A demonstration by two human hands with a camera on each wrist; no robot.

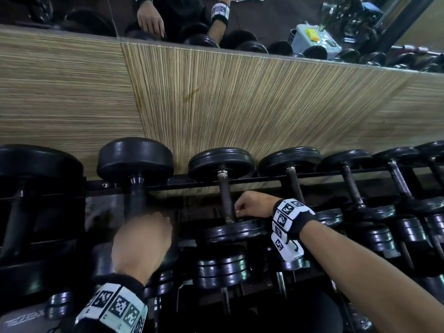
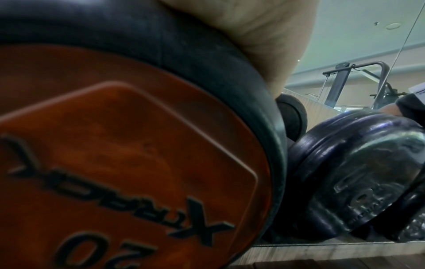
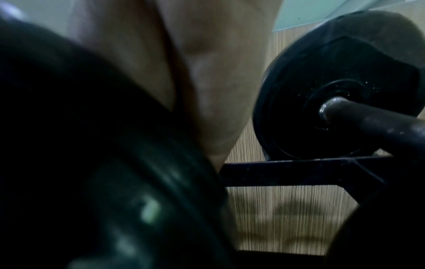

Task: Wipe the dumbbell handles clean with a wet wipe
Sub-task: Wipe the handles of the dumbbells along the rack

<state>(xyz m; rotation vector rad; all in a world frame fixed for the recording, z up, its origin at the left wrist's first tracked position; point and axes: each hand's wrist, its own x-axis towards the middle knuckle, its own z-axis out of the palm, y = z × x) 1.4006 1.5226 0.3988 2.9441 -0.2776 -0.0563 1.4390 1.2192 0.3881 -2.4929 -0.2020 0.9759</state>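
Head view: two hands at racked dumbbells, lower centre.
Right hand (image 1: 252,204) curls beside thin handle (image 1: 225,200); no wipe visible. Left hand (image 1: 141,239) covers thick handle (image 1: 137,198), likely steadying; its grip cannot be told.

wall (image 1: 240,104): wood-grain panels | mirror (image 1: 312,20) above (dim room) — black rack (image 1: 264,180)

A black metal rack (image 1: 240,181) against a wood-grain wall carries a row of black dumbbells (image 1: 222,188), their handles spanning its rails.
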